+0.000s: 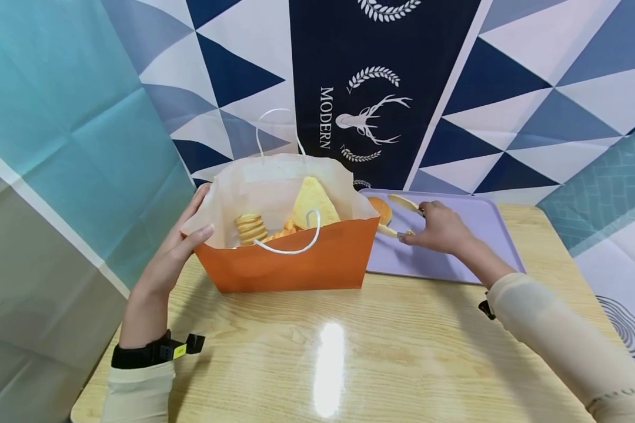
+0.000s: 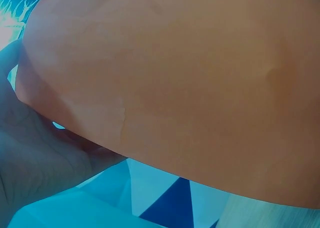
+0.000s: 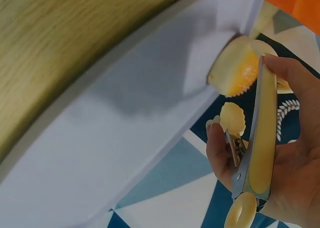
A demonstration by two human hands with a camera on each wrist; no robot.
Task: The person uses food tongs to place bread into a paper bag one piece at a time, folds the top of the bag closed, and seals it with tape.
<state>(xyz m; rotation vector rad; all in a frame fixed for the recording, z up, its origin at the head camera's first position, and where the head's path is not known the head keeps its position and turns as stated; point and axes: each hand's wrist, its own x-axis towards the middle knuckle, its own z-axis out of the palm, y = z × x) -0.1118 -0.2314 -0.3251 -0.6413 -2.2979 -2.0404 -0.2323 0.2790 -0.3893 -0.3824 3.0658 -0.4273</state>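
Observation:
An orange paper bag (image 1: pixel 291 264) with a pale inside and white cord handles stands on the table, its mouth wide. My left hand (image 1: pixel 169 252) grips its left edge, the thumb lying over the front side. In the bag are a ridged, stacked-looking roll (image 1: pixel 251 228), a yellow wedge (image 1: pixel 313 202) and some orange-brown food, partly hidden by the front wall. My right hand (image 1: pixel 444 228) holds cream-handled food tongs (image 3: pixel 262 138) over the tray. Their spread tips are at a round golden bun (image 1: pixel 381 210); whether they touch it I cannot tell.
The lilac tray (image 1: pixel 476 220) lies right of the bag, and the bun sits at its left end. Light wood table (image 1: pixel 402 352) stretches in front. Patterned cloth (image 1: pixel 254 59) hangs close behind and at the sides.

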